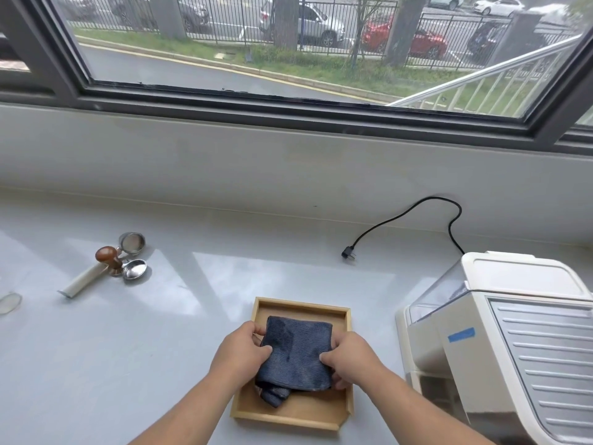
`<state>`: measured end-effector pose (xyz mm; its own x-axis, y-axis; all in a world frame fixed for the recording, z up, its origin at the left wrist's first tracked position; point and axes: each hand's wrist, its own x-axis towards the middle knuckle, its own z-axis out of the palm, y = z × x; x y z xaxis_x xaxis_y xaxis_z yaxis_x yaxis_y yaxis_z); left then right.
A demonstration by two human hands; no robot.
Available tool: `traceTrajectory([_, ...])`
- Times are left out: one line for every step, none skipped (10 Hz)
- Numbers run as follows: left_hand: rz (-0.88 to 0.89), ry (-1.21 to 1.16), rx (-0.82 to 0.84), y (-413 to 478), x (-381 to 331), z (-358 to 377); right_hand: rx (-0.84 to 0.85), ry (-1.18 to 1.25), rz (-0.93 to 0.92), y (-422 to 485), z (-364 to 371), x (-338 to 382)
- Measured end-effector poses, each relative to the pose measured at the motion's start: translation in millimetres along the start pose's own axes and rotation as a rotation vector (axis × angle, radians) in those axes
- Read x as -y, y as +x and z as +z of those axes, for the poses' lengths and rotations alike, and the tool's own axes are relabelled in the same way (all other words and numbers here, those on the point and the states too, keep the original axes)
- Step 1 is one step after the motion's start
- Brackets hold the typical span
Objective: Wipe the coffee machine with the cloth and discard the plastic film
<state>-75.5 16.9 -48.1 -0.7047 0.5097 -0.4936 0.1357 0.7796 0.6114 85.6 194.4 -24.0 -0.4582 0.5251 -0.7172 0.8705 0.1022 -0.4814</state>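
Head view: both hands, left hand (241, 347) and right hand (348, 358), grip the cloth (295, 351); no legible writing.

We see a counter below a window, with a tray at its near middle.
The cloth (296, 351) lies in the tray (301, 306); the coffee machine (500, 342) stands to its right, its plug (348, 253) behind, and a tamper (107, 256) with two filter baskets (134, 268) far left.
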Motion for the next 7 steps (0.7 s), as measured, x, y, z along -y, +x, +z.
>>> traceTrajectory([0.02, 0.08, 0.0, -1.0, -0.9, -2.3, -0.064, -0.106, -0.042, 2.0, -0.2, -3.0])
traceTrajectory([0.042, 0.134, -0.002, -2.1, -3.8, -4.9, -0.16, -0.245, -0.115, 1.9, -3.3, -5.1])
traceTrajectory([0.063, 0.195, -0.013, -2.7, -8.3, -7.4, -0.182, -0.34, -0.149, -1.1, -6.8, -3.1])
traceTrajectory([0.121, 0.271, -0.036, -4.2, -11.2, -7.9, -0.23, -0.399, -0.218, -1.8, -5.1, -3.6])
traceTrajectory([0.161, 0.357, -0.06, -6.5, -15.6, -9.5, -0.273, -0.446, -0.303, -4.8, -4.0, -3.4])
traceTrajectory([0.22, 0.401, -0.094, -8.4, -18.2, -12.4, -0.311, -0.535, -0.439, -5.9, -3.4, -4.7])
traceTrajectory([0.28, 0.439, -0.121, -9.8, -19.6, -13.4, -0.338, -0.598, -0.501, -7.6, -3.3, -5.0])
